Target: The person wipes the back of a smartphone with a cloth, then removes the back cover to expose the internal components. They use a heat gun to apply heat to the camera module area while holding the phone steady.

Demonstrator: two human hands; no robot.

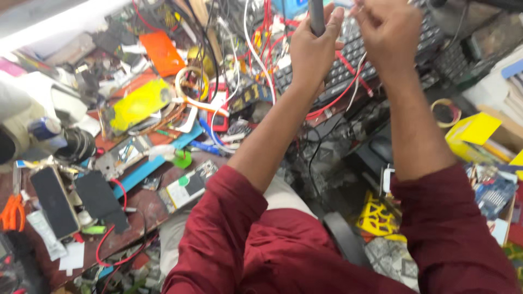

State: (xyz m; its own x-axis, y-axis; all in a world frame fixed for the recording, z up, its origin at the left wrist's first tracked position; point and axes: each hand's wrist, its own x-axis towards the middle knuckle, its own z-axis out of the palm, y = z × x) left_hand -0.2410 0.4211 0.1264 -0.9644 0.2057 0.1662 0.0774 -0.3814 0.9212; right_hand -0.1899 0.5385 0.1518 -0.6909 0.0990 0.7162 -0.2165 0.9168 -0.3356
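My left hand (311, 51) is clenched around a grey rod-like tool (316, 16), gripping its shaft upright so that it runs up out of the top of the view. My right hand (388, 32) is raised just beside it, fingers pinched together on a thin white wire (357, 81) that trails down from them; a red wire (340, 95) loops below both wrists. Both hands are held above a black keyboard (348, 60) that lies at the far side of the bench, half buried under cables.

Few real containers show up among the clutter. To my right, a blue open box (496, 190) holds what look like small circuit boards and parts, though I cannot tell them apart. Near it a yellow plastic lattice piece (376, 215) lies on the dark surface, and a yellow card (479, 128) sits further right beside a small ring of tape (447, 111).

To my left, the brown bench (141, 201) carries a black phone (52, 201) lying flat, a dark rectangular panel (98, 198) next to it, a phone with its back opened (188, 185), a yellow sheet (139, 103), an orange sheet (162, 53) and a coil of pale cable (190, 87). Orange-handled pliers (12, 212) lie at the left edge. My maroon sleeves (261, 245) fill the bottom of the view
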